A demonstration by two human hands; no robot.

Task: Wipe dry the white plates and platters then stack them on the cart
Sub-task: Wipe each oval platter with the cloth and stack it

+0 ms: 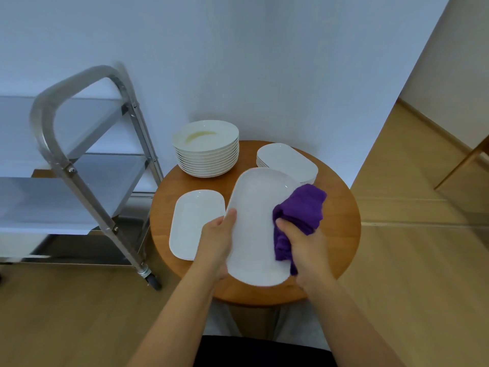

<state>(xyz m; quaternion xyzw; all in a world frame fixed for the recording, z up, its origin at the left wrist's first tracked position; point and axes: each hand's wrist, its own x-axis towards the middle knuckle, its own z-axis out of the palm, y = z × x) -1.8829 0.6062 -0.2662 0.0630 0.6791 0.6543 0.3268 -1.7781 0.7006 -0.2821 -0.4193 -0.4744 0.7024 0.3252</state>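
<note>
A large white platter (pixel 254 229) is held tilted above a round wooden table (pixel 341 229), its long axis running away from the person. The left hand (pixel 215 242) grips the platter's left rim, thumb laid over the top face and fingers curled beneath, forearm reaching up from the lower left. The right hand (pixel 304 247) clutches a bunched purple cloth (pixel 301 210), pressing it against the platter's right side, wrist bent inward. On the table to the left lies a single smaller white platter (pixel 193 221), flat and just beside the held one. Behind it stands a tall stack of round white plates (pixel 207 151), the top plate showing a yellowish smear. A short stack of rectangular platters (pixel 288 161) sits at the table's far right, partly hidden by the raised platter. A steel cart (pixel 87 165) with shelves stands left of the table, against a pale wall
</note>
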